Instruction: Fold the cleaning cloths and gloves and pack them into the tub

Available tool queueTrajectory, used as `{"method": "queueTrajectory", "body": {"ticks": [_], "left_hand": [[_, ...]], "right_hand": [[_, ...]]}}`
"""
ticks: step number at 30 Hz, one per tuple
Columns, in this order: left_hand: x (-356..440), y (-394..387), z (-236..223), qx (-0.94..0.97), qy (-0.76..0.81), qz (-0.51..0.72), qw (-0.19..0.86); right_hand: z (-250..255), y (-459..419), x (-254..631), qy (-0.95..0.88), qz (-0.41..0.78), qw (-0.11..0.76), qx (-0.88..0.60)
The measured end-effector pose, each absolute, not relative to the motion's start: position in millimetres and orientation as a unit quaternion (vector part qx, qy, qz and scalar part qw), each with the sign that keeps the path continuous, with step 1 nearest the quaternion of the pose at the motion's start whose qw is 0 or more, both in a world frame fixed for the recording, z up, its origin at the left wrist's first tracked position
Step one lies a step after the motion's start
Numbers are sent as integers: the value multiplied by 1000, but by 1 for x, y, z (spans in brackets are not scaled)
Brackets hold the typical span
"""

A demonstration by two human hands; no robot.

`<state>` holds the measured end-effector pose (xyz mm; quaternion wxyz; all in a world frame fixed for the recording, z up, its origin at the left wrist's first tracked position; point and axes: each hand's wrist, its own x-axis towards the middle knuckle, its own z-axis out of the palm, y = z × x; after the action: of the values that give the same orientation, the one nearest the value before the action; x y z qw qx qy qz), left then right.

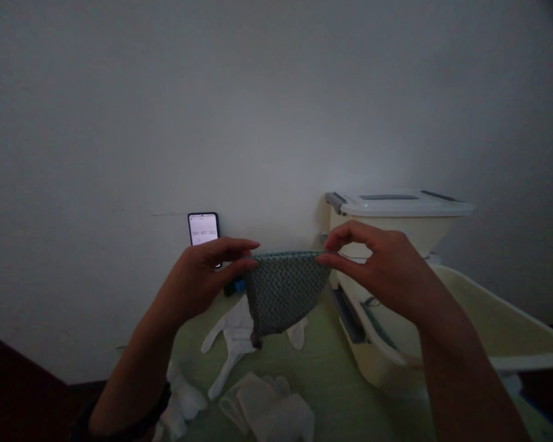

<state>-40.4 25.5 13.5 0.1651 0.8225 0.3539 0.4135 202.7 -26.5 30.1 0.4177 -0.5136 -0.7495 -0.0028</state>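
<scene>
A grey-green knitted piece hangs stretched between my two hands, its top edge nearly level. My left hand pinches the top left corner between thumb and fingers. At the top right corner, my right hand grips the same edge in a pinch. The left side of the knitting ends in a darker, ribbed-looking strip that hangs lowest. A thin strand runs from the knitting past my right fingers; whether it is yarn or something stiffer I cannot tell.
Below lie white gloves and more bunched white gloves on a green surface. A phone showing a timer stands against the wall. To the right are a lidded cream bin and an open bin.
</scene>
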Motion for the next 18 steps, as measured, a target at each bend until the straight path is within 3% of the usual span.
{"method": "queueTrajectory", "body": {"ticks": [4,11,15,18], "left_hand": [[-40,27,12,833,333,391,208],[-32,21,12,737,313,452,393],[-34,16,18,769,329,372,403],[-38,15,20,812,322,226,431]], "right_hand": [[27,-25,193,-727,63,481,-486],[22,-21,173,-651,210,584,-438],[21,-21,170,-652,250,573,-429],[20,-22,167,-661,263,554,-433]]}}
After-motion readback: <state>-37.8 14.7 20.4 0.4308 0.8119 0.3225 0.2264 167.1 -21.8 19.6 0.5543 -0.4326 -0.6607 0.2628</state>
